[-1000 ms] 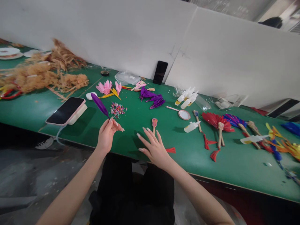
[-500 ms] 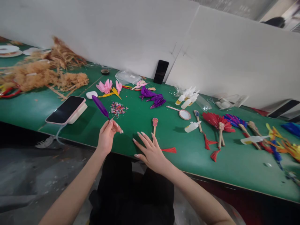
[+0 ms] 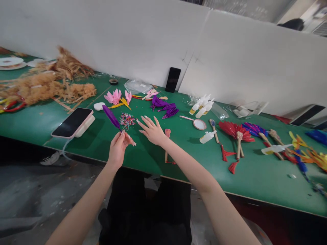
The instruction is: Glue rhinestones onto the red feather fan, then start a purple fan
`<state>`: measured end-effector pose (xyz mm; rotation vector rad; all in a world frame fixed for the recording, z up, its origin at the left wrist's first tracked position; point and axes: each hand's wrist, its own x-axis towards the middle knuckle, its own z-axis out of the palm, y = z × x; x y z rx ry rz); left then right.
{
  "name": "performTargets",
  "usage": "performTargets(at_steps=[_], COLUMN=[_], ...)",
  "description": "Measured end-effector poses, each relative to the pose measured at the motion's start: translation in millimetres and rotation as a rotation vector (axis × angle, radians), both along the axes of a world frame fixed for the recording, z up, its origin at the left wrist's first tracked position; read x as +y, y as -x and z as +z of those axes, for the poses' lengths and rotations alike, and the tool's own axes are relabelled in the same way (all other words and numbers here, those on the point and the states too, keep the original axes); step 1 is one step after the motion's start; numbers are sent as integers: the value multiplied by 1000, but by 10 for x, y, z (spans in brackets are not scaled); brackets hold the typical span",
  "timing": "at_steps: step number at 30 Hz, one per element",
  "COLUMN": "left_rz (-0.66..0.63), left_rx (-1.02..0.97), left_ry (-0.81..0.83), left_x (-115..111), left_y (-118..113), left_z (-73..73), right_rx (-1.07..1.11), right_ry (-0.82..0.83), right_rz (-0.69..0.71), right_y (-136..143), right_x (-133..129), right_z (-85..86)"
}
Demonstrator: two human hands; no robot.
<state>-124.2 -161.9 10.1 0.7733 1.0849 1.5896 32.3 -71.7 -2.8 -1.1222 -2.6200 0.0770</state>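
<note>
Pinched by its quill, a purple feather [image 3: 111, 116] stands up and to the left from my left hand [image 3: 119, 148]. My right hand [image 3: 153, 132] reaches over the green table with its fingers spread and nothing in them. Just left of its fingertips lies a small heap of colourful beads or sequins [image 3: 127, 119]. A wooden stick with a pink, rounded head [image 3: 167, 132] lies under my right forearm, partly hidden by it. Beyond my right hand is a pile of purple feathers [image 3: 166, 107].
A phone on a pale block [image 3: 73, 123] lies at left, near tan fibre bundles [image 3: 53, 85]. Pink feathers [image 3: 113, 96] are behind the beads. Several glue bottles [image 3: 201, 106], a small round dish with a handle [image 3: 199, 124] and a red feather fan [image 3: 236, 132] lie right.
My right hand has moved forward and left, from beside the wooden stick toward the bead heap. My left hand still holds the purple feather, nearly in place.
</note>
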Motion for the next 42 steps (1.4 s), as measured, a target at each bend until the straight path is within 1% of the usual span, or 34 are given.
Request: performTargets(at_steps=[2, 4, 6, 9, 12, 14, 16, 18, 19, 21, 23, 25, 27, 29, 30, 32, 34, 35, 37, 39, 41, 42], left_rz=[-23, -39, -43, -37, -64, -103, -142, -176, -197, -262, -339, -390, -420, -437, -418, -292, -86, -43, -34, -86, -141, -165], left_rx=[41, 71, 85, 149, 270, 331, 413, 562, 646, 801, 915, 1014, 1083, 1138, 1182, 1300, 1414, 1439, 1489, 1555, 1623, 1661], left_ry=[21, 29, 18, -3, -8, 0, 22, 50, 67, 117, 164, 185, 179, 160, 139, 63, -39, -58, -68, -21, 81, 141], left_x=[-20, -25, -12, 24, 33, 10, -30, -73, -92, -117, -127, -125, -106, -41, 24, 243, 589, 799, 1244, 1650, 1954, 2055], left_y=[-24, -74, -165, -363, -518, -527, -452, -331, -269, -175, -141, -167, -221, -261, -265, -238, -179, -147, -100, -89, -115, -138], left_z=[-16, -51, -93, -146, -156, -137, -108, -83, -74, -63, -52, -30, 2, 35, 48, 62, 58, 47, 9, -42, -89, -107], right_rx=[152, 299, 368, 377, 367, 362, 364, 346, 321, 256, 173, 118, 109, 138, 167, 268, 413, 487, 601, 653, 662, 662], right_ry=[26, 101, 160, 187, 222, 250, 259, 241, 241, 247, 225, 165, 136, 145, 155, 161, 143, 123, 82, 38, 12, 5], right_rz=[2, -48, -98, -125, -85, -67, -40, 40, 40, -3, 30, 35, 25, 24, 23, -1, -64, -101, -166, -199, -209, -212], right_y=[31, 33, 47, 135, 200, 133, -45, -297, -431, -672, -852, -971, -1053, -1119, -1150, -1202, -1239, -1251, -1268, -1287, -1312, -1326], right_x=[131, 225, 298, 399, 475, 466, 370, 184, 64, -201, -458, -663, -792, -846, -851, -833, -800, -783, -757, -741, -734, -733], right_z=[157, 294, 382, 442, 499, 545, 556, 491, 424, 242, 49, -87, -138, -126, -111, -85, -83, -92, -125, -171, -218, -238])
